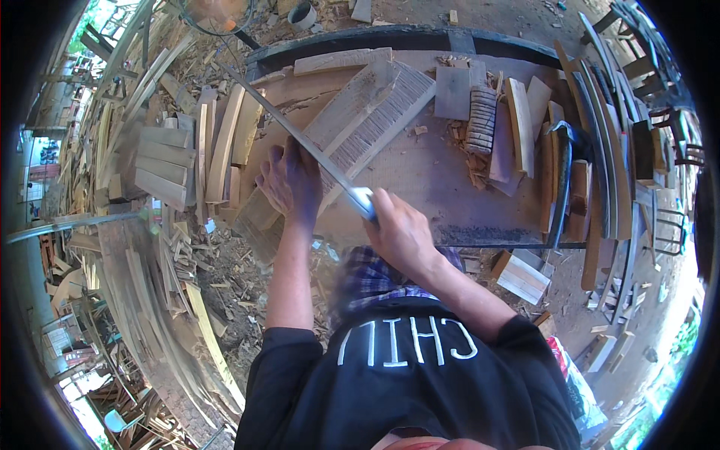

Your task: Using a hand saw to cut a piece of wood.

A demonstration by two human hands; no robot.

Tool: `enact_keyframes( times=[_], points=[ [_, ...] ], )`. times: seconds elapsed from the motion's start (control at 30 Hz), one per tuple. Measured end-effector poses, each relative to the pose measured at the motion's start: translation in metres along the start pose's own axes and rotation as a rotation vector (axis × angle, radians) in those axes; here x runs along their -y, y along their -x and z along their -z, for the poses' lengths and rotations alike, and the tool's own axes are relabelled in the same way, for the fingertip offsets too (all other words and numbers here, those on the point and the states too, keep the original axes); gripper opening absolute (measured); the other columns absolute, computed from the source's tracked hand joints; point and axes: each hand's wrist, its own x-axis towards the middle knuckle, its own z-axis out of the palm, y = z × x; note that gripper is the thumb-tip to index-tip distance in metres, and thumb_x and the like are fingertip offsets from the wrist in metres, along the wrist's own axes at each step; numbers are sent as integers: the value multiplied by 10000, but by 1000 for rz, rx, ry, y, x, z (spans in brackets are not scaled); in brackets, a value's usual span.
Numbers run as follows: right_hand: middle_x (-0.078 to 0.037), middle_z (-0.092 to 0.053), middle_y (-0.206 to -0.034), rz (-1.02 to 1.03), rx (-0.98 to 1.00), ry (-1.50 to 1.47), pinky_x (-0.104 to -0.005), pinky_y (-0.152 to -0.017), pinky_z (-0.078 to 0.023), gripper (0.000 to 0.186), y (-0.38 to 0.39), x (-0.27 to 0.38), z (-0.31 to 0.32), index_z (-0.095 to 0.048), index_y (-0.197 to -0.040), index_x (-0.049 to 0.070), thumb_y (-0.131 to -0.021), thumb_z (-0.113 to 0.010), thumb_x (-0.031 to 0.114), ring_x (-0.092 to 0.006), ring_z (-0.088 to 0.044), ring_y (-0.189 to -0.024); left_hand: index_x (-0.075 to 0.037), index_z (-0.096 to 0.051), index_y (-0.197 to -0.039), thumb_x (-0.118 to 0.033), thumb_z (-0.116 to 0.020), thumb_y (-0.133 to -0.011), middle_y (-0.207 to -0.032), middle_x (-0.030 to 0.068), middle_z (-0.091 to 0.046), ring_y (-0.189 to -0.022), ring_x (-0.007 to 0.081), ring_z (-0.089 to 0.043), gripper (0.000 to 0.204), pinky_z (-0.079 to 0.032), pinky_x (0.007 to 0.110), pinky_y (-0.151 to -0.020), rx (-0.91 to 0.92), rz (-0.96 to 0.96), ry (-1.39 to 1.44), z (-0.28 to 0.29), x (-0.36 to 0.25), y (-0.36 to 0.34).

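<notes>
My left hand (pixel 291 184) grips the upper-left edge of a long grooved wooden board (pixel 375 112), fingers bent over it. The board lies diagonally on the wooden work surface (pixel 450 214), its lower-left end partly hidden by my hand and arm. My right hand (pixel 397 229) is closed round the pale blue-white handle of a long, thin metal blade (pixel 281 120), which reaches up-left across the board, close beside my left hand. Whether the blade has teeth I cannot tell.
Wood blocks (pixel 520 127), a ridged piece (pixel 480 124) with shavings, and long strips (pixel 600 157) lie on the right. Stacked slats (pixel 161 165) sit left. Scrap wood and a bucket (pixel 302 16) are on the surrounding ground.
</notes>
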Motion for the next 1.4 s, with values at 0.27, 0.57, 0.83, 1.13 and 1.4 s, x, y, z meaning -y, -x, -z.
enact_keyframes(
  times=[0.27,0.57,0.83,1.13,1.4],
  points=[
    [-171,-618,-850,-17,55,-4,-461,-673,-545,365,36,1,24,-521,-1071,17,-775,-730,61,-386,-656,-785,-202,-694,-1008,-390,-489,-977,-912,63,-625,-870,306,-612,280,-406,469,-812,-1,-18,-55,6,9,0],
    [-194,-614,-847,-22,13,-32,-495,-644,-512,284,52,-20,20,-511,-1045,29,-833,-694,77,-416,-638,-746,-177,-704,-1020,-371,-500,-967,-929,84,-634,-890,318,-615,287,-406,472,-811,-19,82,-16,5,-2,1],
    [-131,-638,-779,-139,-117,-209,-352,-604,-494,213,141,-26,70,-616,-1050,8,-861,-703,50,-249,-640,-640,-143,-647,-1037,-305,-527,-985,-1013,70,-635,-1003,303,-597,208,-403,488,-864,-55,95,396,4,25,1],
    [-120,-674,-856,-220,-304,-445,-320,-652,-508,205,131,-40,74,-568,-1038,8,-878,-692,41,-159,-636,-719,-176,-586,-1221,-357,-781,-816,-1142,54,-607,-1137,290,-552,484,-348,506,-980,60,-172,256,20,30,13],
    [-82,-680,-793,-1,-356,-93,-289,-613,-498,218,141,-57,74,-573,-1046,21,-882,-712,57,-136,-640,-682,-192,-513,-1180,-271,-795,-808,-1094,20,-622,-1040,257,-635,473,-440,411,-918,122,-290,363,45,8,51]
  ],
)
